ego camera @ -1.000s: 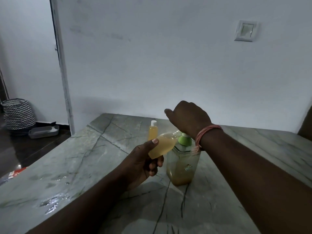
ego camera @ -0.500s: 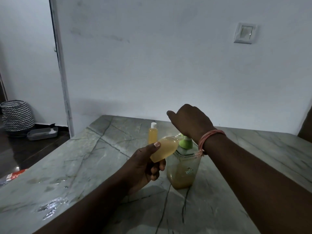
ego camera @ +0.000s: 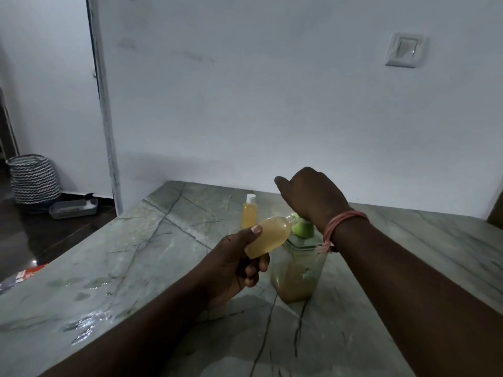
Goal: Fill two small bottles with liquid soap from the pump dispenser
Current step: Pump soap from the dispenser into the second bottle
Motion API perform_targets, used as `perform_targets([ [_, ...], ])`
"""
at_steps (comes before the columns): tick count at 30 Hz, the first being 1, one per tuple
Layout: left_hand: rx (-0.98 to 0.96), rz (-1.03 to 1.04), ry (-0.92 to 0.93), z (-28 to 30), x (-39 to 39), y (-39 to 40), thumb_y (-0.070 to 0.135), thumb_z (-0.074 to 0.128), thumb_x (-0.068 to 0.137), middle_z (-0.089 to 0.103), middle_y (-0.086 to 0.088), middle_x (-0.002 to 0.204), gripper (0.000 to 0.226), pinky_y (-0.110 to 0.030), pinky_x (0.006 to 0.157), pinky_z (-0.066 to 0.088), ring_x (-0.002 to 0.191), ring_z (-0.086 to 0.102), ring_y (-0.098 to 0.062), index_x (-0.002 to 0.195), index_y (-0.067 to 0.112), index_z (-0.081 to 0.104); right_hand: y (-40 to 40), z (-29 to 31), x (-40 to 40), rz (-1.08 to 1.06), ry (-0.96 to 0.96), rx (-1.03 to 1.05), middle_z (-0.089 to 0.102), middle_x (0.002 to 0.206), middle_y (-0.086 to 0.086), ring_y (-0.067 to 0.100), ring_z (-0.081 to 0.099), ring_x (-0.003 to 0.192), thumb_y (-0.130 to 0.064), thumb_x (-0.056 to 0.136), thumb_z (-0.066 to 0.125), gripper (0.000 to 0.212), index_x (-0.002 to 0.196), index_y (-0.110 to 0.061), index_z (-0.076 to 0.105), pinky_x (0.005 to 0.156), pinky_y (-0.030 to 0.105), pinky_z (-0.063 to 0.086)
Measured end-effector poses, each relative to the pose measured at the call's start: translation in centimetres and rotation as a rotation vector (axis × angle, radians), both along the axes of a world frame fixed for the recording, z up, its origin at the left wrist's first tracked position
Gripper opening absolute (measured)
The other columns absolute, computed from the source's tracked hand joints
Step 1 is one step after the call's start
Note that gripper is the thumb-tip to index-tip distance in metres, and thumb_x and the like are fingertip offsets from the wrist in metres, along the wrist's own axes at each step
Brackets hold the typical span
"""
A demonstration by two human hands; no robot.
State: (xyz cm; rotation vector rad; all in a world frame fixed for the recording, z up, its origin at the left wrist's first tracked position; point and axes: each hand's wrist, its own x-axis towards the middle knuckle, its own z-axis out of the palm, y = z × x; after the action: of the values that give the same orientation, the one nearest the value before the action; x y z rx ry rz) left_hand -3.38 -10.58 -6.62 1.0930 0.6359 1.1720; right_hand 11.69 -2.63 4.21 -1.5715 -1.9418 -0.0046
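While left hand [ego camera: 234, 263] holds tilted bottle [ego camera: 268, 236] at the dispenser [ego camera: 298, 270] spout on the table [ego camera: 163, 240], right hand [ego camera: 310, 197] presses the pump, second fill likely; next: keep mouth aligned, cap it.

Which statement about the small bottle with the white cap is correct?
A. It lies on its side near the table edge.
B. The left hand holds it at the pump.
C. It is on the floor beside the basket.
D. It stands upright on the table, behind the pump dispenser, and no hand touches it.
D: the capped small bottle stands upright on the table behind the pump dispenser, while the left hand holds the other, uncapped bottle.
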Motion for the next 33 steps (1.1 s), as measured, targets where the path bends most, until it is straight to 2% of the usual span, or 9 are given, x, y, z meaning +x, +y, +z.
perform_targets([
  [5,-0.002,-0.013,0.006,0.1,0.0,-0.1,0.042,0.058,0.087,0.056,-0.01,0.067,0.061,-0.02,0.043,0.039,0.046,0.044,-0.009,0.133,0.004,0.048,-0.6,0.5,0.0,-0.015,-0.106,0.019,0.051,0.076,0.004,0.028,0.052,0.076,-0.05,0.095,0.041,0.043,0.066,-0.019,0.042,0.07,0.033,0.041],
  [9,-0.008,0.004,0.01,0.1,0.1,-0.4,0.043,0.058,0.086,0.056,-0.009,0.067,0.062,-0.02,0.043,0.039,0.046,0.044,-0.008,0.134,0.004,0.046,-0.8,1.3,-0.4,-0.009,-0.254,-0.047,0.045,0.069,-0.001,0.027,0.053,0.076,-0.046,0.094,0.045,0.037,0.067,-0.02,0.042,0.067,0.032,0.039],
  [13,-0.002,-0.009,0.008,0.0,-0.1,-0.1,0.041,0.057,0.089,0.057,-0.009,0.068,0.059,-0.02,0.043,0.04,0.047,0.045,-0.008,0.134,0.004,0.047,-0.5,0.2,-0.2,-0.004,-0.092,0.067,0.049,0.065,0.002,0.028,0.053,0.068,-0.05,0.094,0.041,0.045,0.062,-0.018,0.044,0.064,0.031,0.038],
  [15,-0.009,-0.003,0.001,0.0,0.0,0.0,0.041,0.057,0.089,0.057,-0.009,0.067,0.06,-0.02,0.043,0.04,0.046,0.045,-0.008,0.135,0.004,0.046,-0.5,0.2,-0.1,-0.006,-0.042,0.005,0.05,0.065,0.004,0.029,0.053,0.068,-0.048,0.093,0.041,0.045,0.061,-0.016,0.045,0.065,0.031,0.037],
  [19,-0.017,-0.014,0.006,0.1,0.1,0.0,0.042,0.057,0.086,0.056,-0.009,0.067,0.058,-0.019,0.043,0.039,0.046,0.043,-0.008,0.131,0.006,0.048,-0.6,0.6,0.1,0.0,-0.116,-0.061,0.051,0.068,0.002,0.023,0.051,0.066,-0.046,0.095,0.043,0.043,0.066,-0.016,0.048,0.066,0.032,0.039],
  [24,-0.026,-0.027,-0.009,0.0,0.2,-0.3,0.041,0.057,0.086,0.056,-0.009,0.068,0.058,-0.02,0.044,0.039,0.047,0.044,-0.009,0.131,0.006,0.048,-0.6,1.6,-0.3,0.008,-0.285,-0.143,0.049,0.071,-0.001,0.024,0.056,0.075,-0.046,0.094,0.047,0.036,0.069,-0.02,0.044,0.066,0.032,0.041],
  [26,-0.028,-0.06,-0.02,-0.1,0.1,0.0,0.04,0.057,0.087,0.057,-0.009,0.069,0.057,-0.02,0.044,0.04,0.047,0.044,-0.009,0.132,0.006,0.048,-0.5,1.4,-0.3,0.003,-0.256,-0.059,0.048,0.069,-0.001,0.025,0.055,0.074,-0.047,0.093,0.047,0.038,0.068,-0.02,0.043,0.065,0.032,0.04],
  [29,-0.027,-0.072,-0.027,0.0,-0.1,0.2,0.039,0.056,0.087,0.057,-0.009,0.069,0.057,-0.019,0.044,0.041,0.048,0.045,-0.009,0.132,0.006,0.048,-0.6,0.5,-0.2,-0.016,-0.091,0.005,0.05,0.068,0.001,0.028,0.055,0.073,-0.049,0.094,0.043,0.042,0.066,-0.018,0.046,0.066,0.032,0.039],
  [33,-0.026,-0.085,-0.024,-0.1,-0.2,0.2,0.04,0.057,0.088,0.057,-0.009,0.071,0.058,-0.019,0.045,0.042,0.049,0.045,-0.009,0.133,0.005,0.047,-0.7,0.5,0.0,-0.042,-0.107,-0.032,0.051,0.068,0.001,0.029,0.055,0.073,-0.048,0.094,0.044,0.043,0.065,-0.017,0.048,0.067,0.032,0.038],
])
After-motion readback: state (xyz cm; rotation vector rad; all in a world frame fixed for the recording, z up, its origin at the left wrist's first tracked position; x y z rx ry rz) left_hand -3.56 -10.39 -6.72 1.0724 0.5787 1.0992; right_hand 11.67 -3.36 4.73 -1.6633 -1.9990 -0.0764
